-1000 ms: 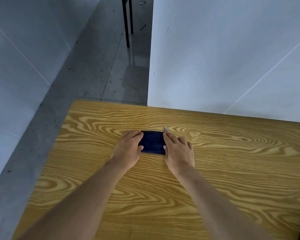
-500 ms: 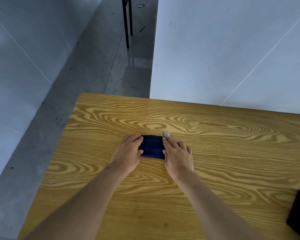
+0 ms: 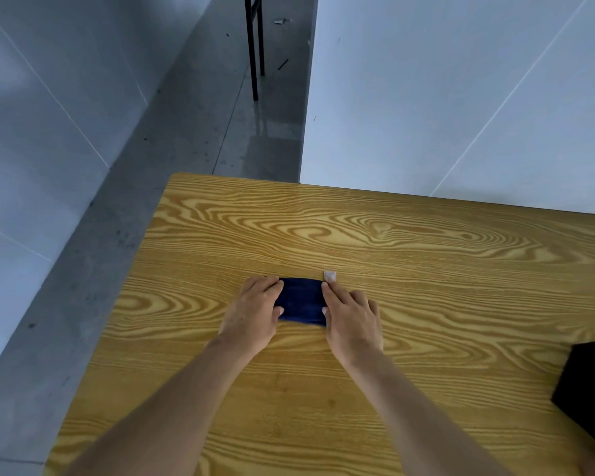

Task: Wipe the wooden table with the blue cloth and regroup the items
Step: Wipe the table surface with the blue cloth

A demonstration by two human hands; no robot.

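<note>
A dark blue cloth [image 3: 302, 300], folded into a small rectangle, lies flat on the wooden table [image 3: 426, 262] near its middle. A small white tag [image 3: 330, 275] sticks out at the cloth's far right corner. My left hand [image 3: 255, 312] presses on the cloth's left end, fingers curled over its edge. My right hand [image 3: 352, 319] rests on the right end, its fingers lying along that edge. Both ends of the cloth are hidden under my hands.
A black object [image 3: 589, 389] sits at the table's right edge, partly cut off. The table's left edge drops to a grey concrete floor [image 3: 172, 166]. White panels [image 3: 461, 97] stand behind the table, and thin black metal legs [image 3: 255, 46] stand on the floor beyond.
Both hands have stayed on the cloth, which looks slightly narrower. The view has shifted right, bringing the black object into sight at the right edge.
</note>
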